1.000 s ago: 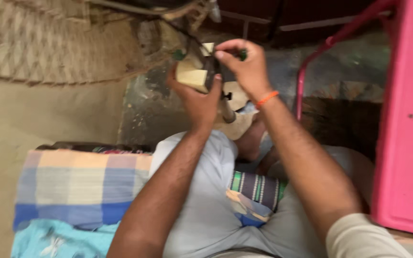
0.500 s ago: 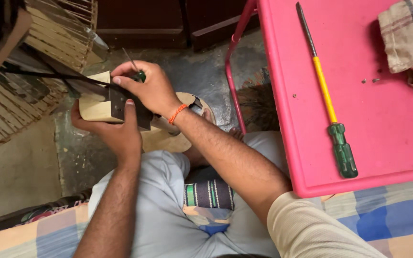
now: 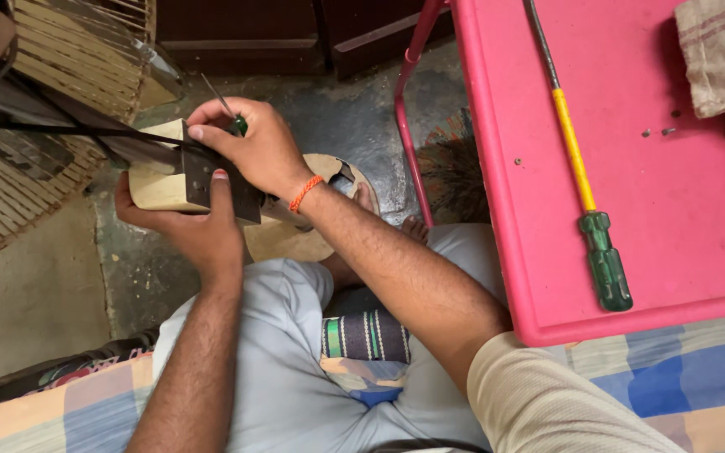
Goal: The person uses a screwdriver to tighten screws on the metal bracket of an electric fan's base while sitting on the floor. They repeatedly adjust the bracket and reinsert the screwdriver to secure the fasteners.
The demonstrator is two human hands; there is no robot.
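Looking down from my head camera, I see my own lap in pale grey trousers, seated on a checked cloth of blue, yellow and pink.

My left hand [image 3: 190,222] is out in front of me, above the floor, wrapped around a small cream and black box-shaped part [image 3: 179,178]. The thumb is pressed up against its dark face and the fingers curl behind it, so this hand is closed tight on the part.

My right hand [image 3: 249,151] comes over the top of the same part. Its fingers are pinched together around a small screwdriver [image 3: 230,116] with a green handle and a thin metal shaft that sticks up and to the left. An orange thread band [image 3: 305,192] circles the right wrist.

A dark strap or cable [image 3: 60,127] runs from the part off to the left, toward a woven cane object [image 3: 52,92] at the upper left.

To my right is a pink surface [image 3: 673,243]. On it, well apart from both hands, lies a long screwdriver [image 3: 585,180] with a yellow shaft sleeve and a green handle, pointing away from me. A checked cloth [image 3: 723,54] sits at the surface's far right corner. A round tan disc [image 3: 291,243] lies on the floor below my right wrist.
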